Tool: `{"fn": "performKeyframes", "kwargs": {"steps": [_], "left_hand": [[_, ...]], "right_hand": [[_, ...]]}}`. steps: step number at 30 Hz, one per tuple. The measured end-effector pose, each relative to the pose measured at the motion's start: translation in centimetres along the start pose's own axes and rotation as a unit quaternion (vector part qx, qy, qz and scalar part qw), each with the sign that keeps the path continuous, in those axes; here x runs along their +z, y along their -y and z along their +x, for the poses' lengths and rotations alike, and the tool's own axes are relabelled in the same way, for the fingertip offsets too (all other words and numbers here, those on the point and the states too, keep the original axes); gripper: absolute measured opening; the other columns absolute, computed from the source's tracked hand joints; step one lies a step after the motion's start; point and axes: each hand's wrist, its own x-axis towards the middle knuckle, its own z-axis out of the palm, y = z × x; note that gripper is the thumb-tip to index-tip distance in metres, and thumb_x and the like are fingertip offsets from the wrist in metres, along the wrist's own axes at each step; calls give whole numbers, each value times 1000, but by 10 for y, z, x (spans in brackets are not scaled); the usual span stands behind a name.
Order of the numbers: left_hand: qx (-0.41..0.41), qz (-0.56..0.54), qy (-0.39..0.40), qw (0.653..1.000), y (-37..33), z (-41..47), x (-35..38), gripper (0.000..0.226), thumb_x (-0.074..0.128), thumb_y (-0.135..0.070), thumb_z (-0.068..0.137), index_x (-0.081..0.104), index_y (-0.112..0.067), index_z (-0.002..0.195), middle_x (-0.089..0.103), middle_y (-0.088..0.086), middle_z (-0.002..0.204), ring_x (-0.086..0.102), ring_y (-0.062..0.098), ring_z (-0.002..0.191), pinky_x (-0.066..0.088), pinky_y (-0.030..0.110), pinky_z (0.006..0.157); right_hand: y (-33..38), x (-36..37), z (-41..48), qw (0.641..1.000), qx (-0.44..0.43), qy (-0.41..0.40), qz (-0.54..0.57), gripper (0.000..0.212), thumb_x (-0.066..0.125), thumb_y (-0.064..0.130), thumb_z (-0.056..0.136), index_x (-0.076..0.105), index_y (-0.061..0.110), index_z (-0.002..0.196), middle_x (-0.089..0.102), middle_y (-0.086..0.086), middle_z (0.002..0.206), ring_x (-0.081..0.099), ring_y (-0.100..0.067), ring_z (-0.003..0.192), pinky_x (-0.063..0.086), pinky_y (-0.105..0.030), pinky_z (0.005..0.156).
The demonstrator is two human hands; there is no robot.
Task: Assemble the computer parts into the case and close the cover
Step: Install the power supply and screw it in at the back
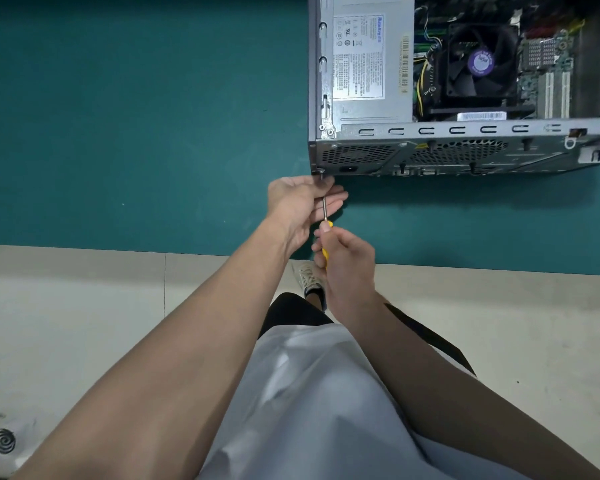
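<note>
Hiding upper screwdriver (324, 210) shaft — left hand (298, 199)

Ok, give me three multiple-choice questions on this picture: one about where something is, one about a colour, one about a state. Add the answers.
1. Where does the screwdriver meet the case?
A. At its near left corner
B. In the middle of its near panel
C. At its far right corner

2. What colour is the screwdriver's handle?
A. Red
B. Yellow
C. Green

3. How is the case?
A. Shut by its cover
B. Open, insides showing
C. Wrapped in plastic

Answers:
1 A: the shaft runs from the right hand up to a screw at that corner, by the left hand.
2 B: yellow shows between the right hand's fingers.
3 B: the parts inside are in plain view.
</note>
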Motion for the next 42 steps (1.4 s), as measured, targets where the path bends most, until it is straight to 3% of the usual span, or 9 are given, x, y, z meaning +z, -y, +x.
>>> {"fn": "performKeyframes", "kwargs": {"steps": [7, 11, 15, 23, 27, 31, 34, 37, 42], "left_hand": [[-4, 18, 15, 1000, -3, -3, -1, 4, 61, 4, 90, 63, 8, 92, 72, 18, 76, 73, 25, 69, 58, 24, 59], [11, 8, -27, 1000, 2, -2, 1, 2, 62, 5, 89, 64, 5, 87, 70, 18, 76, 72, 23, 65, 59, 24, 61], [19, 21, -22, 999, 3, -1, 3, 2, 63, 6, 88, 63, 4, 88, 70, 18, 80, 72, 24, 67, 60, 28, 68], [9, 18, 1, 1000, -4, -2, -1, 4, 60, 3, 92, 62, 6, 93, 71, 19, 83, 73, 24, 71, 60, 26, 67], [12, -7, -33, 999, 0, -3, 2, 2, 62, 4, 90, 64, 4, 90, 71, 18, 80, 73, 24, 70, 60, 25, 66], [11, -11, -29, 999, 2, -4, 4, 2, 62, 5, 89, 64, 4, 89, 72, 16, 77, 73, 24, 71, 60, 27, 68], [13, 2, -23, 1000, 0, -3, 2, 1, 64, 4, 88, 64, 3, 89, 72, 15, 78, 73, 23, 72, 60, 25, 68], [5, 4, -2, 1000, -2, -4, -1, 6, 63, 3, 89, 64, 6, 95, 72, 16, 82, 73, 22, 71, 59, 23, 66], [8, 18, -14, 1000, -7, -4, 1, 3, 61, 7, 89, 63, 8, 91, 71, 20, 81, 73, 25, 69, 60, 24, 64]], "right_hand": [[4, -12, 6, 893, 225, 189, 340, 26, 48, 27, 95, 57, 3, 89, 44, 1, 61, 31, -4, 40, 25, -15, 36], [-4, -4, 0, 997, 62, 30, 24, 24, 64, 29, 90, 61, 9, 79, 58, -4, 65, 44, -9, 45, 38, -23, 42], [-13, 0, -3, 968, -104, -81, -214, 36, 55, 24, 96, 57, -3, 72, 53, -6, 60, 42, -14, 51, 37, -35, 53], [1, -6, -1, 899, 224, 145, 346, 29, 46, 28, 98, 56, 3, 87, 38, 2, 56, 27, -4, 38, 22, -15, 33], [-6, 6, -7, 999, 3, -50, -7, 29, 59, 30, 94, 58, 7, 77, 52, -3, 60, 40, -12, 48, 36, -28, 44], [-9, 11, -5, 917, -171, -141, -331, 43, 54, 25, 95, 39, 15, 56, 39, 3, 53, 32, -17, 52, 30, -33, 55], [-5, 10, 0, 998, -47, -37, -23, 35, 51, 20, 98, 49, 5, 66, 37, -4, 58, 26, -14, 45, 24, -28, 41], [1, 1, 0, 923, 176, 140, 311, 26, 46, 25, 98, 54, 6, 82, 38, 2, 59, 19, -4, 39, 18, -16, 32], [-2, 3, 3, 902, 190, 146, 358, 31, 48, 29, 98, 57, 4, 83, 42, 0, 60, 24, -4, 40, 25, -15, 33]]}}
